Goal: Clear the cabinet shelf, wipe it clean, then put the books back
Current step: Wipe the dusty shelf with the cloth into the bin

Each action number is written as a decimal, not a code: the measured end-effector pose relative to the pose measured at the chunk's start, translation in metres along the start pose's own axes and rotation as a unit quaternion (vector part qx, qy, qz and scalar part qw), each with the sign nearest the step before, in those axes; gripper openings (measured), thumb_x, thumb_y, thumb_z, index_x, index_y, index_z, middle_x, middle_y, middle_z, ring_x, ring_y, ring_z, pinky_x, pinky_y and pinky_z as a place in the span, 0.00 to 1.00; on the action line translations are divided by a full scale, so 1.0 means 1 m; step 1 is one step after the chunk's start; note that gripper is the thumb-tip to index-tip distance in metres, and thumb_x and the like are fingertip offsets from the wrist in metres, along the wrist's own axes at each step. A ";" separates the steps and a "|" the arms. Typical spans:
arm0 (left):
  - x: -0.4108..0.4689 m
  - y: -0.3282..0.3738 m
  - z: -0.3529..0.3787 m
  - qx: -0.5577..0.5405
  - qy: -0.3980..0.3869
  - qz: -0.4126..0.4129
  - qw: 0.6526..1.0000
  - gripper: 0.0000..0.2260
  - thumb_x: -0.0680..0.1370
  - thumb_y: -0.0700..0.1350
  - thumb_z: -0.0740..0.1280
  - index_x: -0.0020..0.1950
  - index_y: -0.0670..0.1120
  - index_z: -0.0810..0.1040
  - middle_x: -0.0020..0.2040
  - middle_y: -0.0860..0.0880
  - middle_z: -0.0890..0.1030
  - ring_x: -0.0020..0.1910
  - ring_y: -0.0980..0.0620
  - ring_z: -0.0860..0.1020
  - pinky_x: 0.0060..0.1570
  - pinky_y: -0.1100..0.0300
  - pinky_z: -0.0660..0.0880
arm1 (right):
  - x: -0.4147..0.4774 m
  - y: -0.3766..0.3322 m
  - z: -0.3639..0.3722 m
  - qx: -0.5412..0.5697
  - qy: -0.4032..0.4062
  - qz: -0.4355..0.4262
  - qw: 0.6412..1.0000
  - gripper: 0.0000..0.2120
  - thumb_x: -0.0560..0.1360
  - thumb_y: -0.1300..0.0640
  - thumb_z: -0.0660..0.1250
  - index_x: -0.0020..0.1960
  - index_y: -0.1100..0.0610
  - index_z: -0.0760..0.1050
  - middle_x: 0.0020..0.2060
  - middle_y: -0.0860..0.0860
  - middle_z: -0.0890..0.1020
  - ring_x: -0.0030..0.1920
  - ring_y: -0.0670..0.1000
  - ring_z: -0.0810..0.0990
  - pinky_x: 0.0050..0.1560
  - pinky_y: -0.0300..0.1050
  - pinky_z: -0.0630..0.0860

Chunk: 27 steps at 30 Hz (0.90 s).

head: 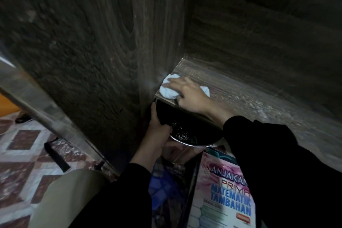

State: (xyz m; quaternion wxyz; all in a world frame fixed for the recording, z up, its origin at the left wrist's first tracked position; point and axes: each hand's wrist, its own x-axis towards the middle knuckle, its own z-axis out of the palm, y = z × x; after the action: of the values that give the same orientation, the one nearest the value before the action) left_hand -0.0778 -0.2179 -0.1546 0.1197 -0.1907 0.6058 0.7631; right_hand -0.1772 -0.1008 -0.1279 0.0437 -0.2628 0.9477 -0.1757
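At the front-left corner of the dark wooden shelf [259, 94], the right hand [190, 94] presses flat fingers [175, 81] on a crumpled white cloth [168, 92]; the left hand [157, 129] grips a black steel-rimmed bin [185, 116] under the edge.

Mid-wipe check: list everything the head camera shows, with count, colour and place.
cloth: one, white, shelf's front-left corner.
shelf: one, dark wood-grain, dusty, right of centre.
cabinet side panel: one, dark wood-grain, left of shelf.
round container: one, black, shiny rim, just below shelf's front edge.
book: one, pink-and-blue cover, below container.
floor covering: one, brown-and-white diamonds, bottom left.
strap: one, black, on floor covering.
left-hand grip: one, holds container's rim.
right-hand grip: one, presses on cloth.
sleeves: two, black, bottom.
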 end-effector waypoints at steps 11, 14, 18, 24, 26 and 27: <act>-0.013 0.009 0.002 -0.027 -0.005 -0.049 0.998 0.42 0.75 0.26 0.56 0.77 0.63 0.47 0.70 0.51 0.66 0.57 0.39 0.76 0.29 0.48 0.79 | -0.039 0.049 -0.048 0.294 0.190 0.186 0.918 0.26 0.72 0.72 0.61 0.63 0.48 0.77 0.62 0.49 0.78 0.59 0.57 0.77 0.46 0.35 0.74; -0.011 0.007 0.002 -0.033 -0.001 -0.056 0.998 0.43 0.75 0.25 0.53 0.77 0.63 0.46 0.74 0.51 0.62 0.59 0.39 0.74 0.27 0.49 0.80 | -0.044 0.068 -0.020 0.099 0.182 0.216 0.954 0.24 0.76 0.62 0.62 0.71 0.48 0.69 0.72 0.51 0.68 0.71 0.56 0.66 0.67 0.46 0.66; -0.011 0.008 0.003 -0.027 0.001 -0.054 0.998 0.41 0.75 0.25 0.54 0.77 0.62 0.46 0.74 0.50 0.62 0.55 0.42 0.74 0.28 0.49 0.79 | -0.053 0.021 0.020 -0.053 0.160 0.174 0.970 0.26 0.78 0.54 0.56 0.76 0.48 0.59 0.76 0.52 0.60 0.74 0.57 0.59 0.69 0.56 0.58; -0.012 0.008 0.001 -0.015 0.000 -0.041 0.999 0.40 0.76 0.28 0.56 0.77 0.61 0.48 0.69 0.52 0.66 0.48 0.46 0.76 0.29 0.51 0.79 | -0.040 -0.008 0.010 0.205 0.139 0.056 0.967 0.25 0.69 0.64 0.60 0.65 0.52 0.76 0.64 0.53 0.77 0.51 0.46 0.77 0.57 0.39 0.69; -0.013 0.009 0.000 -0.024 -0.007 -0.050 0.998 0.41 0.76 0.26 0.54 0.77 0.62 0.48 0.69 0.52 0.66 0.49 0.44 0.76 0.26 0.51 0.79 | -0.011 -0.007 -0.006 0.246 0.190 0.120 0.943 0.23 0.70 0.65 0.62 0.63 0.52 0.77 0.60 0.54 0.80 0.47 0.46 0.79 0.56 0.40 0.72; -0.013 0.009 0.000 -0.027 -0.008 -0.051 0.998 0.41 0.75 0.25 0.54 0.77 0.62 0.48 0.69 0.52 0.66 0.48 0.45 0.76 0.25 0.51 0.79 | 0.003 -0.007 -0.009 0.203 0.196 0.140 0.949 0.23 0.71 0.66 0.62 0.64 0.53 0.76 0.60 0.56 0.79 0.53 0.52 0.78 0.60 0.44 0.71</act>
State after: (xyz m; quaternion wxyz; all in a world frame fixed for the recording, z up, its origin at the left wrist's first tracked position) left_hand -0.0701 -0.2195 -0.1409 0.1578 -0.2184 0.5734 0.7737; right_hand -0.1781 -0.1053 -0.1169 -0.0659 -0.0736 0.9093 -0.4043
